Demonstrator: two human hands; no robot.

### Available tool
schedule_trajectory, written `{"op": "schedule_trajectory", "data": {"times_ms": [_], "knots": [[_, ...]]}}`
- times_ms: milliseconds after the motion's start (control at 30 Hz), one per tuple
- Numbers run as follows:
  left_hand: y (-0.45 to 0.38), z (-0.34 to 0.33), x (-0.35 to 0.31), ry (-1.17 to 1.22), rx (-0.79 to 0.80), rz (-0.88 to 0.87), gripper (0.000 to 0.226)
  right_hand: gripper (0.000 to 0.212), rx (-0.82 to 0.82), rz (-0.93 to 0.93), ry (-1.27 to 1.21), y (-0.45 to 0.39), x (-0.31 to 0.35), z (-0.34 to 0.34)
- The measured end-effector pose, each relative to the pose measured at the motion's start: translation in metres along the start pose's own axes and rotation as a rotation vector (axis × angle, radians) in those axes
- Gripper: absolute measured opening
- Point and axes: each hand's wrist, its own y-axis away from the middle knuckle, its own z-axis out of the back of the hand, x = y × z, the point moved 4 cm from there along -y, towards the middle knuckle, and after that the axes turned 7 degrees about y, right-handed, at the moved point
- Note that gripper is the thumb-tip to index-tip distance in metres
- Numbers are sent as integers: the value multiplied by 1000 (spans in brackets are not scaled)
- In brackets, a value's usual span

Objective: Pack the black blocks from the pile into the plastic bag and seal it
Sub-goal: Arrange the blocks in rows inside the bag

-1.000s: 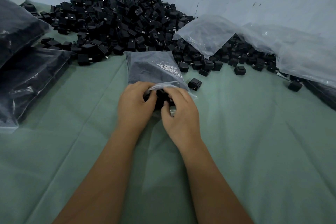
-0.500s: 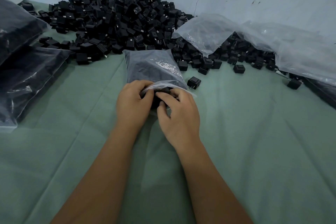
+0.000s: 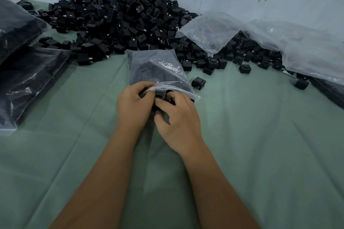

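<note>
Since the frame before, my right hand (image 3: 178, 117) slides a bit to the right and its fingers spread over the bag's mouth, while my left hand (image 3: 135, 102) stays put.

From the head camera, I see the plastic bag (image 3: 158, 69) lying on the green cloth (image 3: 260, 145), just in front of the pile of black blocks (image 3: 115, 22). It looks nearly full and dark inside. My left hand pinches the open lip of the bag. My right hand pushes a black block (image 3: 161, 94) into the mouth; I cannot tell if it grips it. The hands are close together, touching.

I think the filling is almost done. The mouth is not shut yet, so sealing is left. Many blocks are not packed. One loose block (image 3: 198, 83) sits just beside the bag. Filled bags (image 3: 28, 72) lie on the left.
</note>
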Motion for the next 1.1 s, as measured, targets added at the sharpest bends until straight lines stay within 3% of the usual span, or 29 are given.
{"op": "schedule_trajectory", "data": {"times_ms": [200,433,600,700,833,1100], "knots": [[2,1,-4,30,-25,-36,22,39,145,31,138,4,1,-9],[5,2,-15,-197,-107,-349,27,40,224,-52,179,-12,4,-21],[6,2,-16,-185,-143,-385,27,43,399,43,305,-43,2,-36],[5,1,-17,-178,-129,-401,26,38,503,106,548,-62,2,-44],[4,0,-16,-177,-106,-397,25,53,614,16,617,-64,-10,-55],[3,1,-18,-168,-101,-390,26,52,491,-22,656,-60,-1,-57]]}}
